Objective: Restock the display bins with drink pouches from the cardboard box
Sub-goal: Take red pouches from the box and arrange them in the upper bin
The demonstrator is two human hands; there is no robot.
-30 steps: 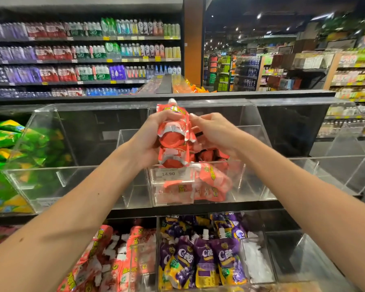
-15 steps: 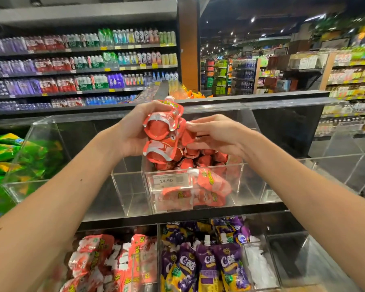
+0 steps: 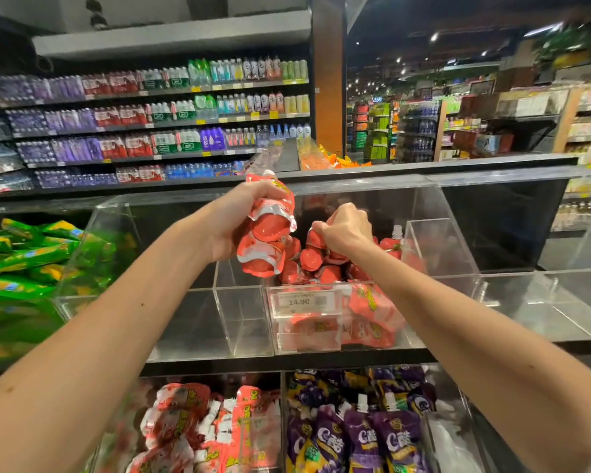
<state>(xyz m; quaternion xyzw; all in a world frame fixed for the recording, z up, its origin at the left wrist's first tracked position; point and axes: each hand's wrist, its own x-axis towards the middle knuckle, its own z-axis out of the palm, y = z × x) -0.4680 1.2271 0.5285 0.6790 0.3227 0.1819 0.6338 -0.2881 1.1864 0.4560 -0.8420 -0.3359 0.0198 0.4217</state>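
- Closest to me, under both forearms, the lower bins hold red-and-white pouches [image 3: 202, 428] below the left arm and purple pouches [image 3: 362, 435] below the right, spouts up so that shoppers can read the fronts.
- Directly beneath the hands sits the clear bin [image 3: 321, 346] with its price tag [image 3: 304, 302] on the front. A few pouches lie flat against the front wall.
- The left hand [image 3: 232, 230] is clenched round a bundle of red pouches [image 3: 267, 233], thumb on one side and fingers wrapped behind. It holds them upright just above the bin's left edge. I take that as a supply kept ready while the other hand does the placing.
- The right hand [image 3: 347, 230], a little to the right of the bundle and apart from it, is down in the bin with its knuckles up. Its curled fingertips are pinching the top of one of the standing pouches [image 3: 321, 264]. It looks to be seating that pouch upright among its neighbours, which are packed tight so that they prop each other up.
- Beyond the left elbow, green packs [image 3: 24, 257] fill a neighbouring bin.
- Far behind the hands, shelves of bottled drinks [image 3: 151, 124] run across the aisle.
- The cardboard box is nowhere in sight from here.
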